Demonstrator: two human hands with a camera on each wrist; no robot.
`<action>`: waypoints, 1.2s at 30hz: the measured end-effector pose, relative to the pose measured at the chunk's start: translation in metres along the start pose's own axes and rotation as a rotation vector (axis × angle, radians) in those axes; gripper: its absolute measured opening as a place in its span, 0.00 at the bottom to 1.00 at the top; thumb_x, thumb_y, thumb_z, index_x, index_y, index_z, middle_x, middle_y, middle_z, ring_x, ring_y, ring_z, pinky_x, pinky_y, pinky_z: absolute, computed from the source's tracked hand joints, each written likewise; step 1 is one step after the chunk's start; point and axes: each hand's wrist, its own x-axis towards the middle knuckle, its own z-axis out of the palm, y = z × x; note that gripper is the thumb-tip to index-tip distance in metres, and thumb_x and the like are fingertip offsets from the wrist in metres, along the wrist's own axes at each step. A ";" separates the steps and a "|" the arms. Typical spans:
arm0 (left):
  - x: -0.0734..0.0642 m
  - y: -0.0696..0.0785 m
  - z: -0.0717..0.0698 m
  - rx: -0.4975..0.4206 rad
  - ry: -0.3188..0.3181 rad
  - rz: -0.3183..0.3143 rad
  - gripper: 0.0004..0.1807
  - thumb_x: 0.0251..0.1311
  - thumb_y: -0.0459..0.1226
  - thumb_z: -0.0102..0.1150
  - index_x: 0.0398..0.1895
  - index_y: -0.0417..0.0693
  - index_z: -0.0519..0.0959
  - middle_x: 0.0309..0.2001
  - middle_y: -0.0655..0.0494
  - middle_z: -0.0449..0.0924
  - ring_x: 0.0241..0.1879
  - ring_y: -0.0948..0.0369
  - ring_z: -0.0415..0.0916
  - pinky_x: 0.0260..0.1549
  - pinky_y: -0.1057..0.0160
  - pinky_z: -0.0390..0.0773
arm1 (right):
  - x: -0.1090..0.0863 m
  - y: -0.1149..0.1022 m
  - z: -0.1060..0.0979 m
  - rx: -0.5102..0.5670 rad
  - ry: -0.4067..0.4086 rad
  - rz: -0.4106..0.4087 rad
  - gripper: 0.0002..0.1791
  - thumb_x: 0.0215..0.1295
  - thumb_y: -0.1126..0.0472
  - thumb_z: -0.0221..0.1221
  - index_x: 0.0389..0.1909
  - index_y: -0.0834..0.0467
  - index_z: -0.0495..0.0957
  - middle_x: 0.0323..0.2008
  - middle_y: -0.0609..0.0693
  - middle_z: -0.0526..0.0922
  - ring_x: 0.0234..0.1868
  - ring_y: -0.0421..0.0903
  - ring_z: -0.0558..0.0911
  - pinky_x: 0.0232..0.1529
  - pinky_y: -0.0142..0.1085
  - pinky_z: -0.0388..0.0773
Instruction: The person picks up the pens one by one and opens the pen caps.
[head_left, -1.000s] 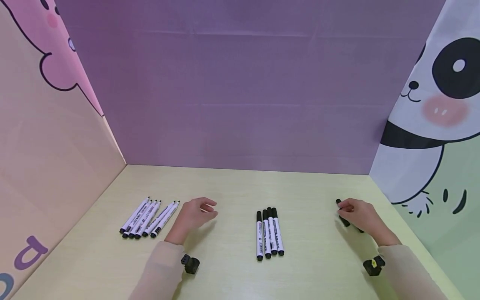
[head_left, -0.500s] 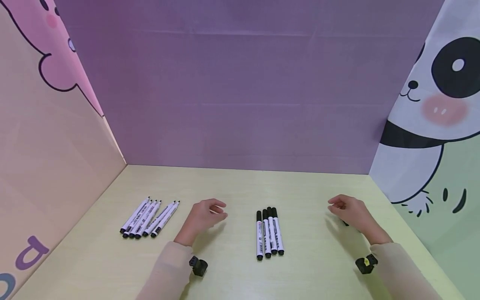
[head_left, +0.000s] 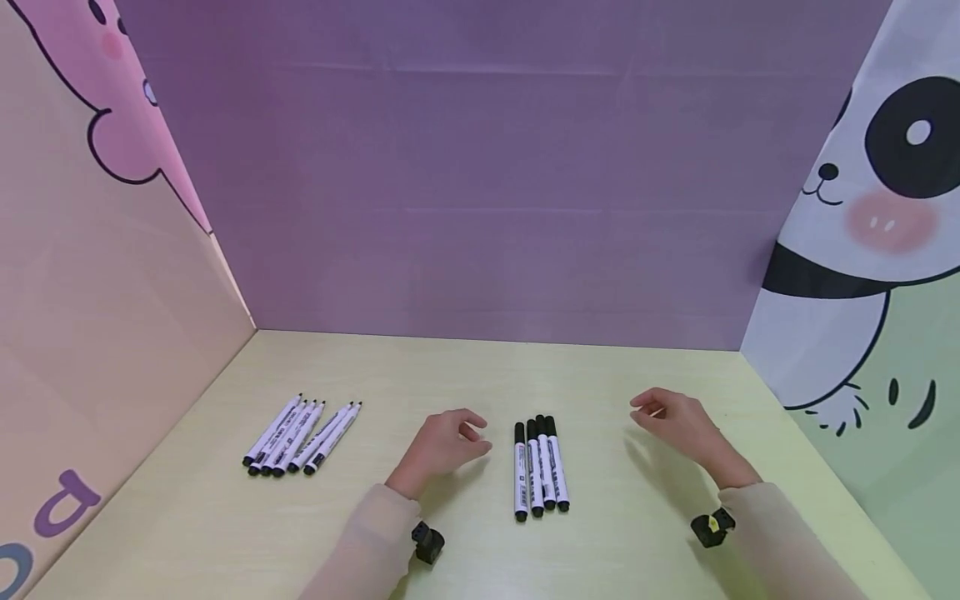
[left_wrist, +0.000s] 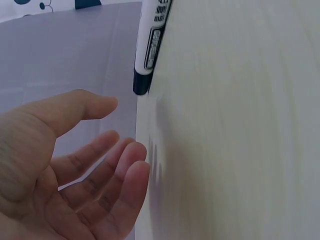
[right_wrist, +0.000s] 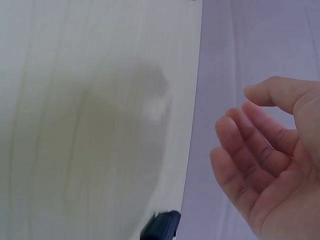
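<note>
My left hand (head_left: 442, 440), fingers loosely bent and holding nothing, hovers just left of the middle markers. These white markers (head_left: 549, 467) lie side by side, their black caps pointing away from me. In the left wrist view, a marker's (left_wrist: 152, 45) black end is above the thumb and fingertips, with a gap between. On the other side, my right hand (head_left: 673, 423) hangs over the table, fingers relaxed and nothing between them. A black marker cap (right_wrist: 162, 226) shows at the bottom of the right wrist view. The head view hides the caps behind the right hand and wrist.
Several uncapped white markers (head_left: 288, 442) lie slanted at the left, thin tips away from me. The pale table (head_left: 465, 358) is bounded by a purple back wall (head_left: 480, 183) and printed side panels. Each wrist carries a small black camera (head_left: 427, 542).
My left hand has moved right, toward the middle markers. My right hand has moved left, away from where black caps showed under it. The markers lie as before.
</note>
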 end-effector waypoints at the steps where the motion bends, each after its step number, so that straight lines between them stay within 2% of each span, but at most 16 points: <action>1: 0.000 0.002 0.002 0.001 -0.005 -0.003 0.18 0.59 0.40 0.69 0.51 0.44 0.83 0.37 0.56 0.81 0.30 0.60 0.76 0.30 0.59 0.77 | 0.000 -0.003 0.001 0.007 -0.005 0.002 0.13 0.68 0.59 0.63 0.47 0.63 0.82 0.36 0.49 0.85 0.37 0.47 0.83 0.36 0.39 0.78; 9: 0.002 0.016 0.019 0.043 -0.036 0.009 0.21 0.58 0.42 0.71 0.52 0.42 0.82 0.34 0.57 0.80 0.27 0.62 0.75 0.33 0.59 0.76 | 0.004 -0.010 0.011 0.051 -0.048 -0.021 0.14 0.70 0.57 0.62 0.49 0.62 0.82 0.38 0.48 0.85 0.38 0.46 0.83 0.38 0.41 0.78; 16: 0.000 0.025 0.029 0.038 -0.083 -0.010 0.25 0.57 0.43 0.72 0.55 0.41 0.80 0.32 0.59 0.76 0.18 0.63 0.73 0.30 0.61 0.73 | 0.007 -0.016 0.021 0.071 -0.060 -0.034 0.12 0.69 0.58 0.63 0.48 0.62 0.83 0.37 0.47 0.85 0.37 0.45 0.83 0.38 0.40 0.79; 23: 0.000 0.028 0.034 0.039 -0.089 -0.022 0.29 0.55 0.43 0.73 0.57 0.37 0.78 0.28 0.58 0.75 0.17 0.63 0.71 0.27 0.62 0.70 | 0.008 -0.025 0.029 0.101 -0.090 -0.038 0.13 0.69 0.58 0.62 0.48 0.62 0.82 0.38 0.47 0.84 0.37 0.44 0.82 0.38 0.39 0.78; 29: 0.000 0.035 0.035 0.075 -0.114 -0.046 0.32 0.52 0.36 0.70 0.61 0.34 0.74 0.24 0.58 0.75 0.13 0.64 0.68 0.23 0.63 0.70 | 0.008 -0.033 0.034 0.147 -0.122 -0.053 0.13 0.69 0.59 0.62 0.47 0.63 0.82 0.37 0.47 0.84 0.36 0.43 0.81 0.38 0.39 0.78; 36: -0.002 0.038 0.033 0.137 -0.110 -0.071 0.29 0.52 0.35 0.70 0.59 0.35 0.76 0.25 0.56 0.77 0.14 0.63 0.69 0.21 0.64 0.71 | 0.009 -0.039 0.036 0.148 -0.128 -0.052 0.12 0.70 0.60 0.61 0.47 0.62 0.82 0.37 0.47 0.84 0.36 0.43 0.81 0.38 0.39 0.78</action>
